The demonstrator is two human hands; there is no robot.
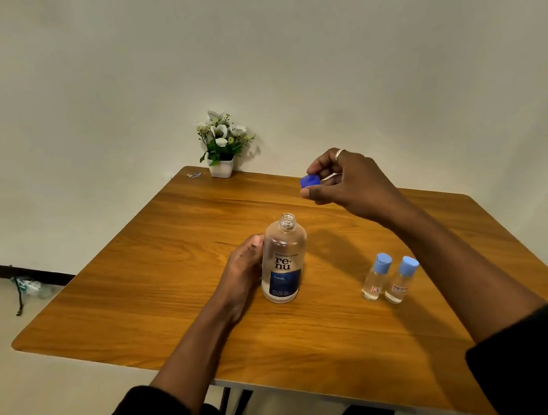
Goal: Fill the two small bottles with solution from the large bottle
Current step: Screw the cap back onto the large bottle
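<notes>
The large clear bottle (pixel 284 260) with a blue and white label stands upright in the middle of the wooden table (pixel 158 280), its neck uncapped. My left hand (pixel 244 271) grips its left side. My right hand (pixel 344 183) is raised above the table's far side and pinches the dark blue cap (pixel 309 181). Two small clear bottles, the left one (pixel 375 277) and the right one (pixel 400 280), stand side by side to the right of the large bottle, each with a light blue cap on.
A white pot of artificial flowers (pixel 222 145) sits at the table's far corner against the wall, with a small scrap (pixel 193 175) beside it. On the floor at the left lies a crumpled plastic bottle (pixel 32 286).
</notes>
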